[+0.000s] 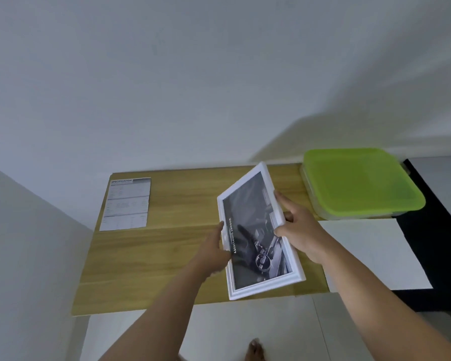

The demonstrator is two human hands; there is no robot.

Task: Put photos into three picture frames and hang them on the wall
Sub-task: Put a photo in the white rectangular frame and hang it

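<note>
White frame (pixel 258 230) looks loaded. It's up between my hands over the surface's (pixel 154 256) right half, long axis front-to-back, left hand (pixel 215 247) and right hand (pixel 301 230) fingers gripping opposite long edges.

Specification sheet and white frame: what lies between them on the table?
Nothing but bare wooden tabletop between the sheet and the frame, in the head view.

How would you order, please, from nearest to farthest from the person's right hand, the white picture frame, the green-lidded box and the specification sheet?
1. white picture frame, gripped by the right hand itself, in the middle.
2. green-lidded box, at the back right.
3. specification sheet, at the far left.
</note>
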